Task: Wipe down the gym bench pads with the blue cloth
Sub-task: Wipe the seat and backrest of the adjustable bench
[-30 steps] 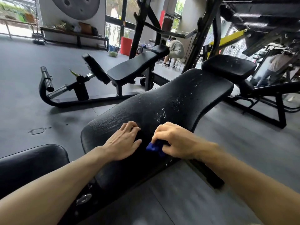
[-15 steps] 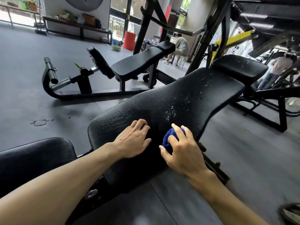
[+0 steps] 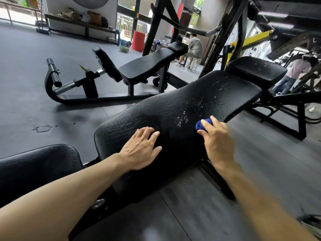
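I'm pressing my left hand flat, fingers spread, on the near end of the long bench pad. My right hand is gripping the bunched blue cloth against the pad's right edge, just beside the white specks scattered across its middle.

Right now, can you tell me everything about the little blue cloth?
The blue cloth is a deep, bright blue and looks soft, like a towel. It is scrunched into a small ball, not spread flat. The right hand grips it, with fingers curled over it so only part peeks out. It is pressed on the long black bench pad, near the pad's right edge, just beside some white specks.
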Tool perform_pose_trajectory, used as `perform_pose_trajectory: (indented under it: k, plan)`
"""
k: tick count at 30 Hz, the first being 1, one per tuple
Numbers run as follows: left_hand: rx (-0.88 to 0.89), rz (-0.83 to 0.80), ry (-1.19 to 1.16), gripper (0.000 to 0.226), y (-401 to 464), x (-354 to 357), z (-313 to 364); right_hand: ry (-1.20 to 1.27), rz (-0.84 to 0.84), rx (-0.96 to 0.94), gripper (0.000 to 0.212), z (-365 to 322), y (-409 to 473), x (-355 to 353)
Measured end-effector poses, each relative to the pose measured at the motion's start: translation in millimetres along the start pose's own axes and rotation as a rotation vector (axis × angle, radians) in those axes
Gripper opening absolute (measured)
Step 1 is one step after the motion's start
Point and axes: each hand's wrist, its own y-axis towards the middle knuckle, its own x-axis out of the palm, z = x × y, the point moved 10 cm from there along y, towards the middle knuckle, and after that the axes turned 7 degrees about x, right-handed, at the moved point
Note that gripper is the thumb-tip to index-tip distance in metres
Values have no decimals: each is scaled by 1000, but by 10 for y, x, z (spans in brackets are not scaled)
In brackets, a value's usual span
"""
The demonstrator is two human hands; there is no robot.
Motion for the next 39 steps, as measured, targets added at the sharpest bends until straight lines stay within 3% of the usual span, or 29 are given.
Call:
perform_pose_trajectory:
  k: [5, 8, 14, 17, 21, 24, 27, 30, 33, 35, 39]
  plan:
    - [-43, -36, -30, 92, -5, 160, -29, 74, -14, -256, 41, -702, -873, 110]
    - [-46, -25, 1, 89, -20, 182, -33, 106, -70, -375, 43, -641, -760, 116]
    - [-72, -52, 36, 88, 0, 193, -20, 106, -13, 50, 34, -43, 127, 63]
    - [-93, -33, 53, 88, 63, 169, -5, 107, 28, -125, 29, -601, -288, 103]
    - [-90, -23, 26, 87, 39, 158, -26, 196, -81, -417, 31, -1004, -696, 262]
    - [-112, -10, -24, 86, 8, 137, -11, 158, -4, -224, 27, -484, -90, 220]
    - [-157, 39, -52, 82, -15, 162, 8, 127, 20, 9, 10, -39, 350, 164]
    - [-192, 91, -91, 81, -31, 185, -20, 113, 71, -67, 7, -379, 77, 115]
    - [-201, 123, -136, 81, -33, 177, -55, 182, -47, -361, 25, -952, -534, 274]
    - [-194, 146, -157, 77, -34, 182, -72, 218, -123, -432, 31, -973, -525, 350]
    - [-172, 183, -171, 70, -60, 193, -93, 162, -73, -132, 25, -372, 237, 271]
